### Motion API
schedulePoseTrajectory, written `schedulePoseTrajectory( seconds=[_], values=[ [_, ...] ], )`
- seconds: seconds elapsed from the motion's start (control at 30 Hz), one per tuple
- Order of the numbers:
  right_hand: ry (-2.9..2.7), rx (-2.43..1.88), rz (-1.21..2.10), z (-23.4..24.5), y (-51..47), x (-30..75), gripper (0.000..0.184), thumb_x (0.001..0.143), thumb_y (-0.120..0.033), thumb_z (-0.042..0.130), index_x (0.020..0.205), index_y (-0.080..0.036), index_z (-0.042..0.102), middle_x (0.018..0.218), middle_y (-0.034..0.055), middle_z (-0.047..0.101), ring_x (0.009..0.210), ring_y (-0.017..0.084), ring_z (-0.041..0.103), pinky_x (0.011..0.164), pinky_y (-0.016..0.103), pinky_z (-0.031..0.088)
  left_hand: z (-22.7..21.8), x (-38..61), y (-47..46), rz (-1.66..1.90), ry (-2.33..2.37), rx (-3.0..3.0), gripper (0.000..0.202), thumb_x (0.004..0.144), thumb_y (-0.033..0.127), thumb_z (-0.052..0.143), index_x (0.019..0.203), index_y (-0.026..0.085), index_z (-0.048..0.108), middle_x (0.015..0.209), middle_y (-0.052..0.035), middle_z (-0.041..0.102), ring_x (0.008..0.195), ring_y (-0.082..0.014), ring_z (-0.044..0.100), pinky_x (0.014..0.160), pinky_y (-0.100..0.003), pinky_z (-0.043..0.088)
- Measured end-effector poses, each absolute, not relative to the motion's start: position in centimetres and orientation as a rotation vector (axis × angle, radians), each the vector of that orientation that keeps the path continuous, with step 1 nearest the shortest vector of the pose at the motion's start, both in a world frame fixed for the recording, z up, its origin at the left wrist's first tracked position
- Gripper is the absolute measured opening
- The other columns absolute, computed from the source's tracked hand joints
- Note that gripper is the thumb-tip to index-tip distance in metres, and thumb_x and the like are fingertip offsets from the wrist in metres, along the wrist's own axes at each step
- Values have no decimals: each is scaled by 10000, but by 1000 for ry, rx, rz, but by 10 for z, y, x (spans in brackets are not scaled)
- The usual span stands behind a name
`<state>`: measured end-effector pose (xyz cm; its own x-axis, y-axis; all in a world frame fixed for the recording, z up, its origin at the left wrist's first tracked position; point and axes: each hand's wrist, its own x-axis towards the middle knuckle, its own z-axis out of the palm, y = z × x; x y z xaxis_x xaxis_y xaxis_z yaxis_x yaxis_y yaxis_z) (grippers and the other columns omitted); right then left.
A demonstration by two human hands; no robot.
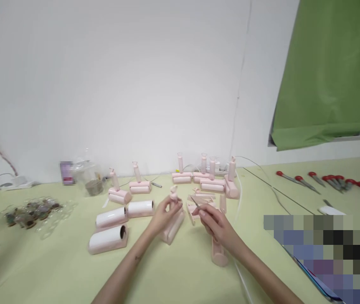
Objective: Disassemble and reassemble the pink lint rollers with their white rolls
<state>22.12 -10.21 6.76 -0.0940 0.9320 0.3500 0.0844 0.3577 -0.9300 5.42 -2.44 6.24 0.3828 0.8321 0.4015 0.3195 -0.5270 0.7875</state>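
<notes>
At the left, three glossy white cylinders (pixel 107 238) are lying on the pale green table (pixel 154 278). At the middle, the left hand (pixel 166 213) is gripping the upper part of a pale pink plastic holder (pixel 173 228). Apart from it, the right hand (pixel 215 221) is pinching a slim, pointed, metal-looking tool (pixel 195 201) near an opened pink plastic case (pixel 210 202). If the left grip is weakening, the holder may be tipping; if the tool is slipping, it may be scratching the plastic. A loose white cable (pixel 242 280), running by the right arm (pixel 257 270), could be catching.
</notes>
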Motion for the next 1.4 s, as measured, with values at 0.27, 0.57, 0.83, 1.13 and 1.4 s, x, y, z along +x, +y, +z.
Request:
schedulePoseTrajectory(
  seconds=[0.27,0.57,0.83,1.13,1.4],
  values=[
    [-1640,-1028,852,61,-112,211,246,863,-414,378,873,-220,530,724,0,495,541,110,377,468,232,265,66,59,-56,1083,1065,2281,93,712,172,448,637,201,402,595,44,409,547,-105,379,507,-208,293],
    [-1733,-1169,687,61,-115,213,219,838,-383,396,809,-239,558,730,25,550,627,171,482,510,249,350,68,45,-58,1057,1222,2369,114,719,146,395,636,212,355,602,41,405,563,-121,397,521,-213,290],
    [-1746,-1479,341,56,-118,207,261,689,-409,575,596,-218,422,471,-47,380,435,116,344,424,222,243,58,57,-70,675,1112,2575,90,683,129,490,738,197,466,704,-22,573,657,-175,517,558,-235,329],
    [-1983,-1238,284,48,-118,208,393,790,-314,423,504,-203,177,427,-61,221,393,81,243,399,223,183,54,54,-71,542,851,2534,195,744,183,448,572,189,359,540,51,399,532,-100,367,504,-203,258],
    [-2166,-998,580,78,-94,216,412,776,-382,417,464,-196,223,425,-67,222,402,68,240,404,206,200,59,45,-59,567,817,2247,206,670,164,463,521,180,321,504,72,306,512,-77,299,477,-195,216]
  ],
)
